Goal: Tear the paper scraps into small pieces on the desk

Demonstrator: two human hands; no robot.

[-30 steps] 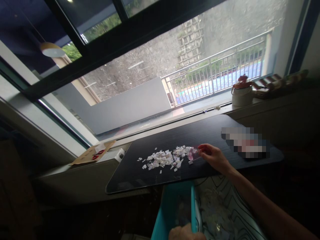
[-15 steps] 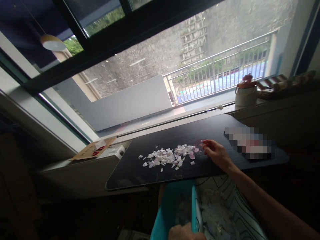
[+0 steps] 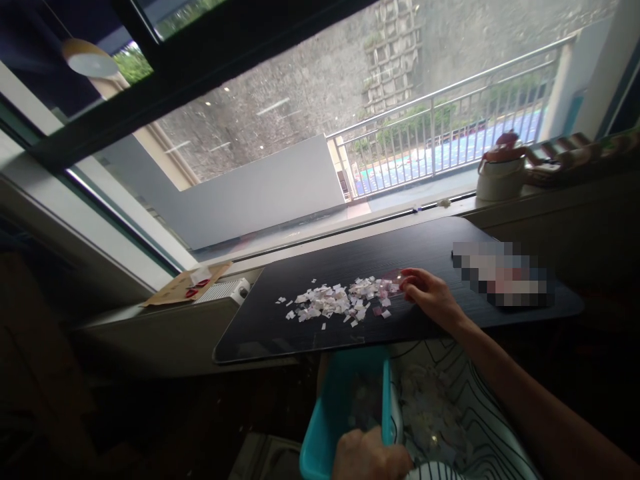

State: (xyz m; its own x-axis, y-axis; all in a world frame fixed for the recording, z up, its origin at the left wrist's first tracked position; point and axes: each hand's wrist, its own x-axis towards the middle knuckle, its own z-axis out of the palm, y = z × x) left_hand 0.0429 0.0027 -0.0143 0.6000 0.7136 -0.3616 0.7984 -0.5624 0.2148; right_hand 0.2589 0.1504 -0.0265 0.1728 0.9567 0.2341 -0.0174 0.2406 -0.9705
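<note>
A loose heap of small white and pinkish paper scraps (image 3: 325, 301) lies spread on the dark table (image 3: 280, 337). At its right edge, my right hand (image 3: 425, 293) pinches a clear, pink-tinted sheet (image 3: 391, 283), thin and see-through, whose exact kind I cannot make out. That sheet reaches over the nearest scraps. Below the table edge, my left hand (image 3: 370, 455) grips the near rim of a turquoise plastic bin (image 3: 320, 417). Inside the bin is a greyish mass, too dark to tell apart. More pale scraps (image 3: 430, 413) lie just right of the bin, against line-patterned cloth (image 3: 480, 393).
A blurred-out object (image 3: 503, 275) rests on the table's right side. Along the window sill stand a lidded white jug (image 3: 500, 177) and, at left, brown cardboard (image 3: 173, 288) with red items on it. A white slatted box (image 3: 225, 291) sits by the table's left corner.
My right hand has shifted slightly left, carrying the pink-tinted sheet over the heap's right edge. My left hand keeps its grip on the bin. The camera has tilted down a little.
</note>
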